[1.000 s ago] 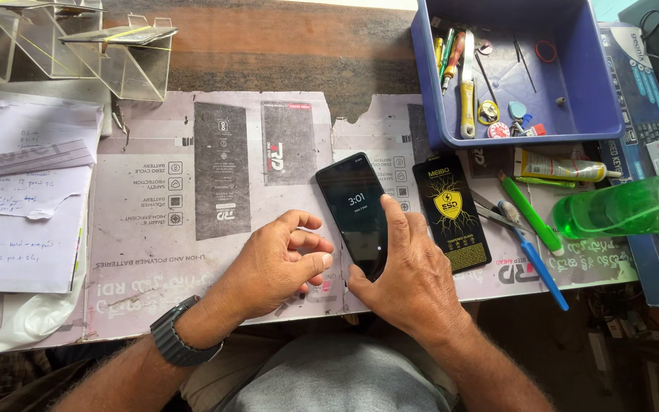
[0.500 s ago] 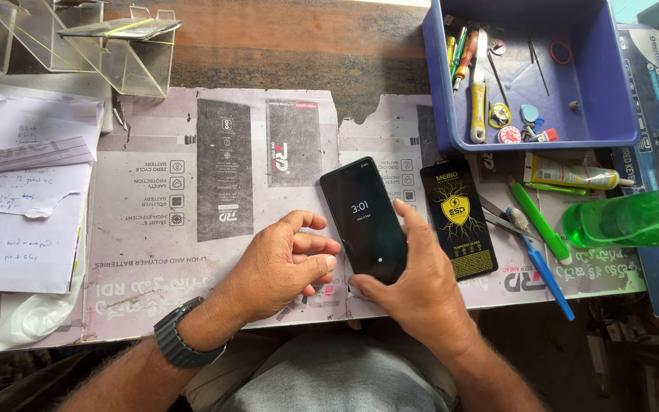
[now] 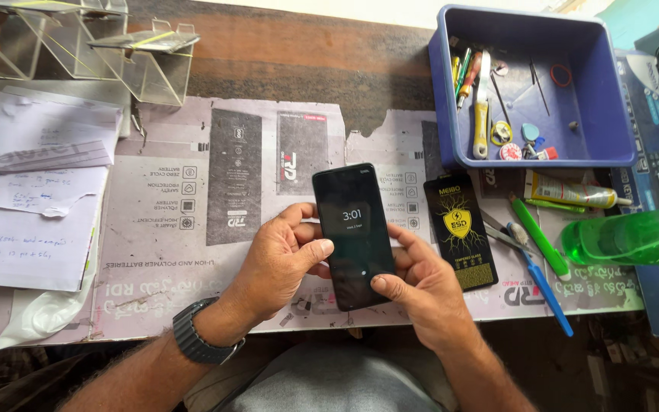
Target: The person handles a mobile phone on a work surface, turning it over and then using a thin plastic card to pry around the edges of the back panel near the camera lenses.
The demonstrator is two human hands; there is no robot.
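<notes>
I see my left hand [image 3: 280,259] and right hand [image 3: 421,286] both closed around the phone [image 3: 354,233], held just above the bench [image 3: 268,53]; its screen is lit, back unopened.

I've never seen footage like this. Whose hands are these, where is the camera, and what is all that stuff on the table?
There is no machine here: a person wears a camera on the head, so you look down at their own two hands. The left hand, with a dark watch on its wrist, and the right hand together hold a black phone with a lit screen. Beneath lies flattened cardboard. Papers sit to the left. To the right are a black-and-yellow packet, a blue bin of tools, a green bottle and a blue pen.
</notes>
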